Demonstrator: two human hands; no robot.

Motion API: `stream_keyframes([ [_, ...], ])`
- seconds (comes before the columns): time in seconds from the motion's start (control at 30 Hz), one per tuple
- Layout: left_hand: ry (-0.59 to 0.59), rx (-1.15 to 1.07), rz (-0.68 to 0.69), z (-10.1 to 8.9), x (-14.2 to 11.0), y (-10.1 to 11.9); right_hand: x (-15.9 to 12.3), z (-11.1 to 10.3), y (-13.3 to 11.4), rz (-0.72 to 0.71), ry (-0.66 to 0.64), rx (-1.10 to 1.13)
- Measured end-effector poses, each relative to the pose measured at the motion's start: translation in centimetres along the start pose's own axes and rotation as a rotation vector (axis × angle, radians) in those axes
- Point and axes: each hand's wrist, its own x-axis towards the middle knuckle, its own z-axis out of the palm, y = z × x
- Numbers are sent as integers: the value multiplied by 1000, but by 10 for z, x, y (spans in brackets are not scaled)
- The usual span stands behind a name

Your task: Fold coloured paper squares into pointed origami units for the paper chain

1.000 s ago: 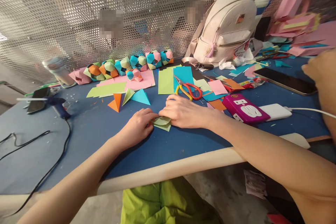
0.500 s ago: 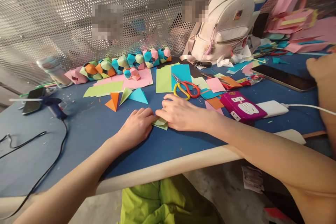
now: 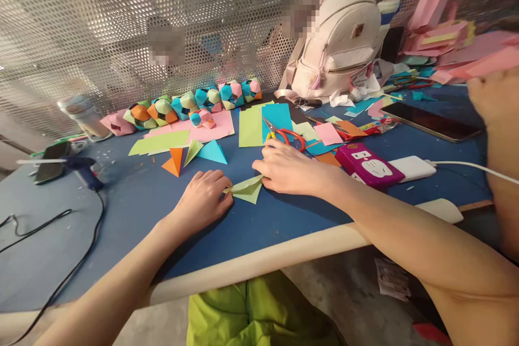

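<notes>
A folded piece of light green paper (image 3: pixel 247 189) lies on the blue table (image 3: pixel 133 194) between my two hands. My left hand (image 3: pixel 205 200) presses its left tip with curled fingers. My right hand (image 3: pixel 286 167) pinches the right corner of the same paper. Red-and-yellow scissors (image 3: pixel 290 138) lie just behind my right hand. Small folded triangles in orange (image 3: pixel 173 161), green and blue (image 3: pixel 213 151) sit to the left, behind my left hand.
A chain of coloured paper balls (image 3: pixel 190 101) runs along the perforated metal screen. Loose paper sheets, a pink power strip (image 3: pixel 367 162), a white power bank, a phone (image 3: pixel 432 121) and a white backpack (image 3: pixel 340 43) fill the right. A glue gun (image 3: pixel 81 167) and cable lie left. Another person's hand (image 3: pixel 492 97) is at far right.
My hands have moved apart, so the green paper shows more and is stretched between them. The camera has shifted slightly. The other person's hand at right has lifted with pink paper.
</notes>
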Motion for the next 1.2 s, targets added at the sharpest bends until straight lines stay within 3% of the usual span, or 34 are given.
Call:
stream_keyframes([
  [0.13, 137, -242, -65, 7, 5, 5, 3, 1, 3, 84, -8, 102],
  [0.23, 227, -390, -167, 11, 12, 7, 8, 3, 1, 165, 88, 210],
  [0.37, 314, -591, -510, 7, 17, 7, 14, 6, -6, 403, 305, 466],
  [0.43, 303, -804, -649, 5, 17, 8, 17, 8, -9, 491, 320, 645],
  [0.57, 274, -1243, -687, 5, 18, 12, 24, 18, -11, 509, 255, 966],
  [0.67, 252, -1396, -674, 6, 18, 13, 26, 24, -8, 434, 299, 1030],
  [0.9, 264, -1107, -630, 12, 18, 3, 23, 25, -6, 345, 278, 993],
  [1.2, 186, -642, -547, 17, 20, -7, 33, 53, -1, 221, 249, 1085],
])
